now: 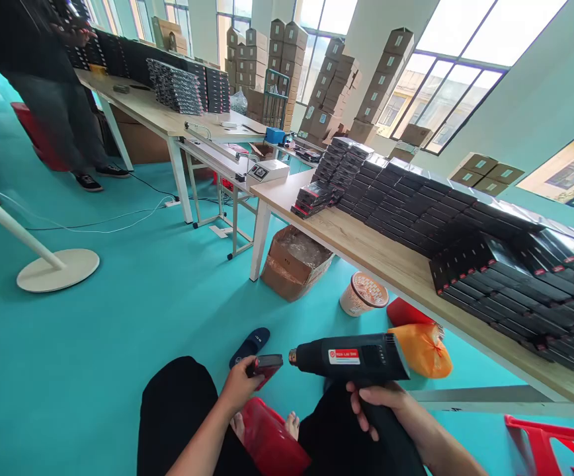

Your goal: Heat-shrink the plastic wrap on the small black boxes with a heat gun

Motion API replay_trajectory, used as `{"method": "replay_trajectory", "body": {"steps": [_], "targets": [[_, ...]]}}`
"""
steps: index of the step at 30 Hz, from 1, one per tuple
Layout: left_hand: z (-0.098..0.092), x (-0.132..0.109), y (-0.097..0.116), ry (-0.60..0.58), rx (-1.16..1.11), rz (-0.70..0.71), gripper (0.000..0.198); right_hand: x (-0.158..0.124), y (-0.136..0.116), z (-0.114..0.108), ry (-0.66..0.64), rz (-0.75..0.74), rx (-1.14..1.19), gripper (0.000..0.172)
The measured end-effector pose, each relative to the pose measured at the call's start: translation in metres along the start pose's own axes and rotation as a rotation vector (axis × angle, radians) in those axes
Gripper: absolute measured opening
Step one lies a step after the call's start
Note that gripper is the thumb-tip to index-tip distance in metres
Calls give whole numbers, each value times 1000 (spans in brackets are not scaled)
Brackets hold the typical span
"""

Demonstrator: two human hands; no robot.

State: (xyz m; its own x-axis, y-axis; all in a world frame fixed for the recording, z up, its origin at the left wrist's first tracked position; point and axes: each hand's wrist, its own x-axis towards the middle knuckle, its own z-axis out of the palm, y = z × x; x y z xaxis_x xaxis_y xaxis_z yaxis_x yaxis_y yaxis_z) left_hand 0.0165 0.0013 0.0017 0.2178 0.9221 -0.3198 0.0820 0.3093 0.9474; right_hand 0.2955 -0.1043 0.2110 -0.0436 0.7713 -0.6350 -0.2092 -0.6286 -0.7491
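Observation:
In the head view, my left hand [240,387] is closed on a small dark box [268,369] with a red face. My right hand [381,406] is wrapped round the handle of a black heat gun [361,357], which bears a red and white label. The gun lies roughly level, its metal nozzle pointing left at the box, a small gap apart from it. Below them, a red stool [270,439] stands between my knees.
Stacks of black boxes [416,211] line the wooden table [356,235] at right. Below are an open carton [294,264], a waste basket [364,294] and an orange bag [423,350]. A person [53,86] stands at far left, near a white round base [59,270].

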Motion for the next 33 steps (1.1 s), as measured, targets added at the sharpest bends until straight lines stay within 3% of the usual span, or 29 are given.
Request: {"method": "replay_trajectory", "body": {"steps": [3, 5, 9, 15, 22, 25, 28, 30, 33], "targets": [[-3, 2, 15, 15, -351, -101, 36, -12, 7, -26, -19, 31, 106, 39], [-5, 1, 25, 33, -564, -240, 32, -22, 18, -41, -74, 65, 144, 42], [-5, 0, 33, 33, -737, -422, 29, -36, 49, -49, -186, 95, 213, 45], [5, -3, 32, -52, -756, -336, 39, -34, 82, -38, -246, 103, 290, 42], [19, -31, 54, -224, -942, -197, 66, -33, 97, -50, -252, 50, 361, 44], [21, -31, 39, -166, -886, -312, 54, -36, 91, -51, -224, 56, 273, 44], [20, -21, 11, 62, -652, -405, 33, -38, 86, -42, -179, 103, 121, 45], [19, -13, -6, 172, -426, -409, 33, -38, 85, -32, -156, 158, 46, 45], [17, -4, -22, 227, -224, -378, 40, -37, 85, -17, -128, 228, 7, 43]]}}
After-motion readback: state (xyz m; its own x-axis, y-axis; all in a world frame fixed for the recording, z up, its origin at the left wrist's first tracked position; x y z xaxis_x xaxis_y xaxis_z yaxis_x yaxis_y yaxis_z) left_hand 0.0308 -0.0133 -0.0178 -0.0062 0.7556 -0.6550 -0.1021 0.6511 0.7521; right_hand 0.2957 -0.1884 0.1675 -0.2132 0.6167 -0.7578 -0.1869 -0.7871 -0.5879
